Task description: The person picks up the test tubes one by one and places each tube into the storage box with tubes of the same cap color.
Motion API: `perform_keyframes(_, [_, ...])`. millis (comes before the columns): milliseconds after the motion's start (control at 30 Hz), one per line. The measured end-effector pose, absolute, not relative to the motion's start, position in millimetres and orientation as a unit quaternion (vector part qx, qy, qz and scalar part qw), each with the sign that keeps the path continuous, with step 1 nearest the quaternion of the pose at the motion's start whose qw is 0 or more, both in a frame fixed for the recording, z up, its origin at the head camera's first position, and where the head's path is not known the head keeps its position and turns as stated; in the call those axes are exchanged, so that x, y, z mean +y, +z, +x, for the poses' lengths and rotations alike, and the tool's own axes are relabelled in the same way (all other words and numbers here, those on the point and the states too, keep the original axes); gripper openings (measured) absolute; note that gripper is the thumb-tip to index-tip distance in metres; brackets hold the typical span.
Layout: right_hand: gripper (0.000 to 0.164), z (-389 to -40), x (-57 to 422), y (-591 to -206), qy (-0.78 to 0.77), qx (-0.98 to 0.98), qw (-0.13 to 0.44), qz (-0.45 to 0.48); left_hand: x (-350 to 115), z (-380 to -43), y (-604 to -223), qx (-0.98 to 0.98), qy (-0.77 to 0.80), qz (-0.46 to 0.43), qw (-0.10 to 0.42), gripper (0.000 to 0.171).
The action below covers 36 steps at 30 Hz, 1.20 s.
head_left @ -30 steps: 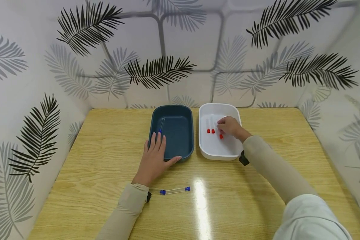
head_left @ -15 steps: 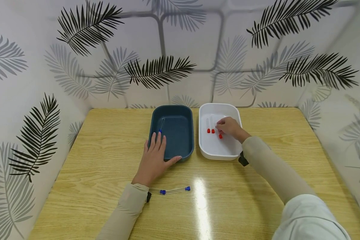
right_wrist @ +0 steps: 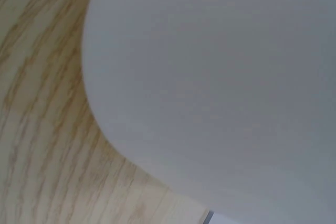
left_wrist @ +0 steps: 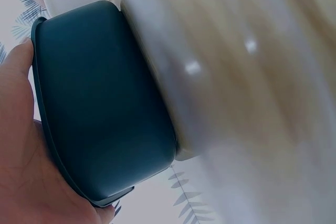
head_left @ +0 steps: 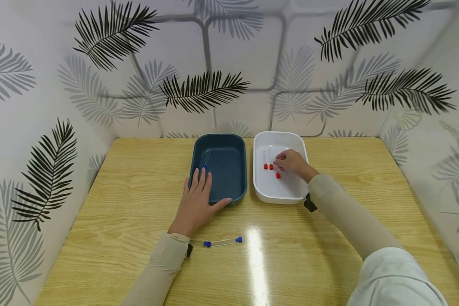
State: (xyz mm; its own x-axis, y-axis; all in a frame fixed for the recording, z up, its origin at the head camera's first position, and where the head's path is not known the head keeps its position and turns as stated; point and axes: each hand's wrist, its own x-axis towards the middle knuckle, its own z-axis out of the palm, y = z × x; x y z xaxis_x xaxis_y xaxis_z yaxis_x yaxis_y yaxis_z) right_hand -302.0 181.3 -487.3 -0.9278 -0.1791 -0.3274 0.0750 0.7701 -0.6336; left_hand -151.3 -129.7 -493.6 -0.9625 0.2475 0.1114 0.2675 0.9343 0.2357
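Head view: left hand (head_left: 196, 200) spread at the near left corner of the dark teal tray (head_left: 229, 174), centre of frame, thumb angled out over the near rim. Left wrist view agrees: palm and thumb against that rim, a steadying touch, I judge, rather than a grip.

Right hand (head_left: 292, 162) is inside the white tray (head_left: 284, 189), right of centre, apparently pinching the third red-capped tube (head_left: 278, 175) by its clear body (fingers hide most of it; right wrist view helps little). Held there, the cap is left clear and the tube should be easy to align with its neighbours, two red-capped tubes (head_left: 268, 166) lying side by side, caps toward bottom of frame.

One blue-capped tube (head_left: 206, 158) slants in the teal tray; cap colour may explain the split. Lower centre, clear tubing with two blue caps (head_left: 239, 240) lies on the worktop (head_left: 137, 191); one tube or two, cannot tell.
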Motion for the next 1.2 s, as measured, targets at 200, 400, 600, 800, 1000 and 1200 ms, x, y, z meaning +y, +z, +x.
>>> perform_keyframes(200, [0.041, -302, 184, -480, -0.340, 0.916, 0.210, -0.034, -130, -153, -493, -0.982, -0.133, -0.131, 0.038, 0.100])
perform_keyframes(400, [0.040, -299, 184, -474, -0.338, 0.914, 0.219, -0.044, -131, -155, -495, -0.981, -0.124, -0.138, 0.050, 0.100])
perform_keyframes(600, [0.039, -287, 182, -459, -0.312, 0.927, 0.185, -0.094, -131, -156, -497, -0.981, -0.123, -0.142, 0.046, 0.101])
perform_keyframes(800, [0.044, -254, 164, -444, -0.297, 0.930, 0.082, -0.199, -132, -156, -498, -0.982, -0.116, -0.141, 0.048, 0.102])
perform_keyframes(1000, [0.065, -217, 142, -449, -0.227, 0.932, 0.044, -0.280, -131, -157, -497, -0.981, -0.118, -0.142, 0.050, 0.102])
perform_keyframes(1200, [0.085, -196, 129, -467, -0.171, 0.935, 0.039, -0.309, -129, -154, -497, -0.983, -0.112, -0.137, 0.050, 0.102])
